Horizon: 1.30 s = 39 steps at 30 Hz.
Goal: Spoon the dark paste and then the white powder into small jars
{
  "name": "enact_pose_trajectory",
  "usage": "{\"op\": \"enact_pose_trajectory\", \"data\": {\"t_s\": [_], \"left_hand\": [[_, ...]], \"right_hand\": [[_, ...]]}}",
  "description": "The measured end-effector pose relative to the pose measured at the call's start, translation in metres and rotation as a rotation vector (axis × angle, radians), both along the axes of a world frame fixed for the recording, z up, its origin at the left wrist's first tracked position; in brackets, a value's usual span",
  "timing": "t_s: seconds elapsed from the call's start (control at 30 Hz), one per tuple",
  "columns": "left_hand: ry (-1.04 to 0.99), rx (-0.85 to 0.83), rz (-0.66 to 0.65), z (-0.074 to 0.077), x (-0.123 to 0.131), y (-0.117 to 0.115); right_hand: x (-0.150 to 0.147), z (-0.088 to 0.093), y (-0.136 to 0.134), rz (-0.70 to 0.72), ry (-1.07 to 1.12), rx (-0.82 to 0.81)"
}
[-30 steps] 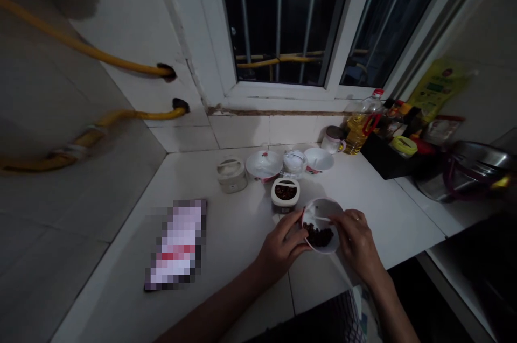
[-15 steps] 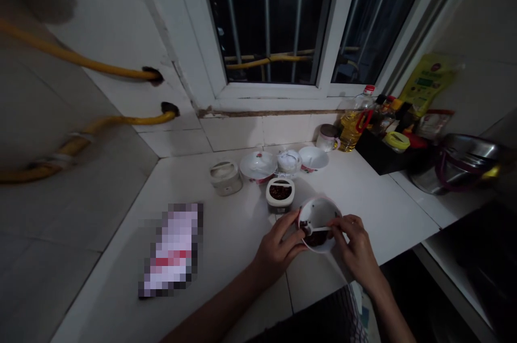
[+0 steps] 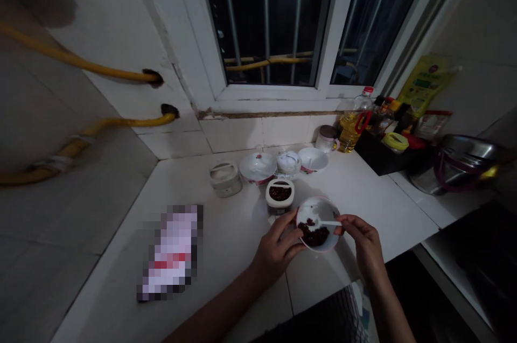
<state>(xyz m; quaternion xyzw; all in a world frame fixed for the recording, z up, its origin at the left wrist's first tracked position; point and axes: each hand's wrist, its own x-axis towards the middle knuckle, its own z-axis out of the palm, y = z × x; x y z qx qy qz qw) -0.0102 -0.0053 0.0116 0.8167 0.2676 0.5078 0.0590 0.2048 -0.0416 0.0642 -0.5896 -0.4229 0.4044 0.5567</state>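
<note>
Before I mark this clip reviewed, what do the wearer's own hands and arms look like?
The left hand and right hand wear no gloves, and both forearms show no sleeve, watch or bracelet. Dark cloth with pale stripes, apparently clothing, shows at the bottom edge.

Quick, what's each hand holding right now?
Left hand: closed on the side of the bowl.
Right hand: closed, holding the white spoon by its handle.
</note>
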Motion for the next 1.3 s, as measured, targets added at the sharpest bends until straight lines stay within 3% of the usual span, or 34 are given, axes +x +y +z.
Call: {"op": "enact_pose_trajectory", "data": {"t_s": [0.3,0.6,0.77,0.87,0.97,1.17,1.3], "left_hand": [[0.011,-0.018,-0.009,-0.002,-0.001,0.001],[-0.043,-0.101,-0.031,-0.003,0.0,0.002],[-0.039,-0.096,-0.024,-0.002,0.001,0.003],[-0.033,-0.094,-0.016,-0.002,0.001,0.003],[-0.034,-0.11,-0.023,-0.002,0.001,0.002],[-0.045,-0.122,-0.041,-0.001,0.0,0.002],[-0.029,-0.087,-0.038,-0.002,0.0,0.002]], "right_hand": [[0.001,-0.003,0.0,-0.01,0.041,0.043],[-0.026,0.024,0.034,-0.003,-0.077,0.201],[-0.051,0.031,0.052,-0.026,-0.543,0.463],[-0.059,0.029,0.056,0.076,-0.917,0.697],[-0.058,0.026,0.055,0.119,-1.094,0.794],[-0.037,0.027,0.038,-0.015,-0.833,0.681],[-0.019,0.015,0.018,-0.088,-0.708,0.552]]}}
